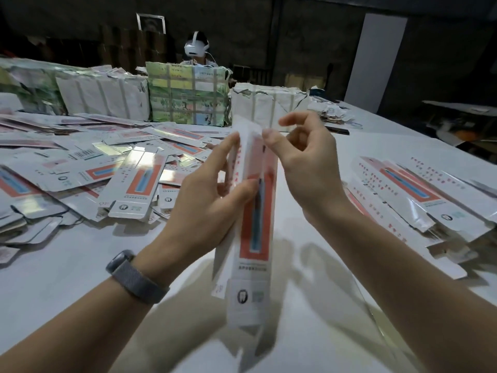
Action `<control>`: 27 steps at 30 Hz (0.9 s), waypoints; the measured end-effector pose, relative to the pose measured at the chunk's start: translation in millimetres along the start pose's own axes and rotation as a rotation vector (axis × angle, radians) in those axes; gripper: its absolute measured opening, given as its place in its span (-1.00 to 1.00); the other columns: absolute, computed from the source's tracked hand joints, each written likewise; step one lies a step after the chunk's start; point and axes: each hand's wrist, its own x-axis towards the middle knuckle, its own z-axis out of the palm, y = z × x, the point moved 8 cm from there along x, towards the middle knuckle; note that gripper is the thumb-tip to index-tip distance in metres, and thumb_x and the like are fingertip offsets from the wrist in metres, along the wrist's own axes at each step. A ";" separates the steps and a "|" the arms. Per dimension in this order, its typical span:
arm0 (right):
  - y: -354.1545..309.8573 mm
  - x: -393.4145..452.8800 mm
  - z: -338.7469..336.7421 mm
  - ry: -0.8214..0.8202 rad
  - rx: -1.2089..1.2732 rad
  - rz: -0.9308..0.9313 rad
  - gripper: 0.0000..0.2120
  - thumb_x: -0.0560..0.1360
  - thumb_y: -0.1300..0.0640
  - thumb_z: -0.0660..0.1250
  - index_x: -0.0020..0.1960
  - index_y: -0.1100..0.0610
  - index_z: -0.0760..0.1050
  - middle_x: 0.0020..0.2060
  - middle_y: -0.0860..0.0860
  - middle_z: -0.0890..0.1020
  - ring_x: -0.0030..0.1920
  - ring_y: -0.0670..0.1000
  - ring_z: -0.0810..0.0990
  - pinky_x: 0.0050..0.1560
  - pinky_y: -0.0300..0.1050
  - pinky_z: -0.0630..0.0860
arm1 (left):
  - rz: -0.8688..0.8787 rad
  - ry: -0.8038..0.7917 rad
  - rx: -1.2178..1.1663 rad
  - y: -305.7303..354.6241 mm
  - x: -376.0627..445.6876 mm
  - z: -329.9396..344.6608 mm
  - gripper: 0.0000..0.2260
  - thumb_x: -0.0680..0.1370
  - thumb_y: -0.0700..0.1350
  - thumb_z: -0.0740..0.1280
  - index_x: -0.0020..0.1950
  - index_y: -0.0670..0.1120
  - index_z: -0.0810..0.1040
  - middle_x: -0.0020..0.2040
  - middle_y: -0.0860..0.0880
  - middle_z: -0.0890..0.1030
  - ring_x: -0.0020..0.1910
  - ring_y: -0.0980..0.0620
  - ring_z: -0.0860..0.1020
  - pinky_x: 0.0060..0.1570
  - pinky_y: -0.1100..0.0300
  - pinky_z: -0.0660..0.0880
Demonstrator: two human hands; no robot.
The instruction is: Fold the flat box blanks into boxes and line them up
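Left hand (215, 189) grips the long white cardboard box blank with the red-and-blue printed panel (254, 224) around its middle, thumb across the front face, fingers curled behind. Right hand (304, 157) sits at the blank's upper end, thumb and forefinger narrowed to a pinch at the top flap; whether they actually clamp the flap I cannot tell, motion blur. The blank is held upright in the air above the white table (67, 286), between both hands, lower end pointing toward me. My judgement: step in hand is squaring the sleeve and tucking the top flap. To do it well I would keep the left grip light so the tube stays open, crease the flap along its score line, then push the tab in straight. Count: 1 blank in hand; 1 loose heap of flat blanks (80, 173) to the left, too many to count; 1 stack of blanks (419, 195) to the right, number unclear; about 4 wrapped bundles (188, 95) at the far edge; 1 person in a white headset (196, 47) behind them.
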 end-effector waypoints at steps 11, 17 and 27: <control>22.8 -23.5 41.0 -0.350 0.329 0.253 -0.79 0.67 0.09 0.20 0.28 0.04 0.45 -0.16 0.19 0.63 -0.31 -0.09 0.61 -0.42 -0.27 0.51 | -0.179 -0.074 -0.365 -31.2 3.7 9.7 -0.45 0.47 -0.10 0.18 0.26 0.54 0.37 -0.03 0.09 0.71 -0.12 0.07 0.68 -0.14 0.01 0.64; 22.2 -20.9 41.2 -0.414 0.272 0.203 -0.85 0.69 0.11 0.14 0.14 0.05 0.49 -0.13 0.13 0.58 -0.22 0.08 0.49 -0.42 -0.29 0.43 | -0.170 -0.191 -0.422 -29.0 4.8 11.8 -0.53 0.48 -0.17 0.22 0.20 0.38 0.41 -0.09 0.01 0.72 -0.19 0.00 0.71 -0.30 0.08 0.63; 41.3 -6.4 30.8 -0.343 0.462 0.276 -0.68 0.38 0.24 0.27 0.12 0.05 0.51 -0.02 -0.06 0.61 -0.06 -0.04 0.62 -0.05 -0.10 0.58 | -0.238 -0.265 -0.377 -36.3 0.1 24.1 -0.53 0.50 -0.05 0.24 0.28 0.46 0.35 -0.02 -0.08 0.68 -0.13 -0.03 0.66 -0.13 -0.05 0.63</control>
